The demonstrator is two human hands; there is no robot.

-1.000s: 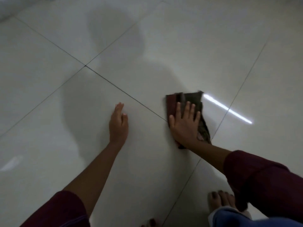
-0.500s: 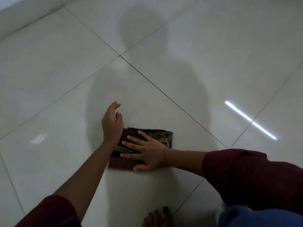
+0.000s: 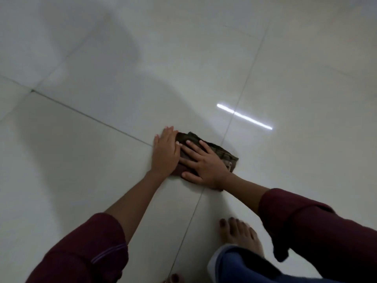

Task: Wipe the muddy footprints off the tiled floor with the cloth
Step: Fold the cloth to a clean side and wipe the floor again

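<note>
A folded dark brown and maroon cloth (image 3: 221, 153) lies flat on the pale glossy tiled floor (image 3: 81, 160), near where two grout lines cross. My right hand (image 3: 204, 162) presses flat on top of the cloth with fingers spread, pointing left. My left hand (image 3: 166, 151) lies flat with its palm on the floor and its edge against the cloth's left end, fingers together. No muddy footprints show on the tiles around the cloth; the light is dim.
My bare right foot (image 3: 240, 234) stands on the floor just below the cloth, by a blue trouser leg (image 3: 240, 266). Toes of the other foot (image 3: 173, 278) peek in at the bottom edge. A bright light reflection (image 3: 243, 116) streaks the tile beyond the cloth.
The cloth went from right to left under my right hand, then back toward the grout crossing. My left hand now rests flat against the cloth's left end.
</note>
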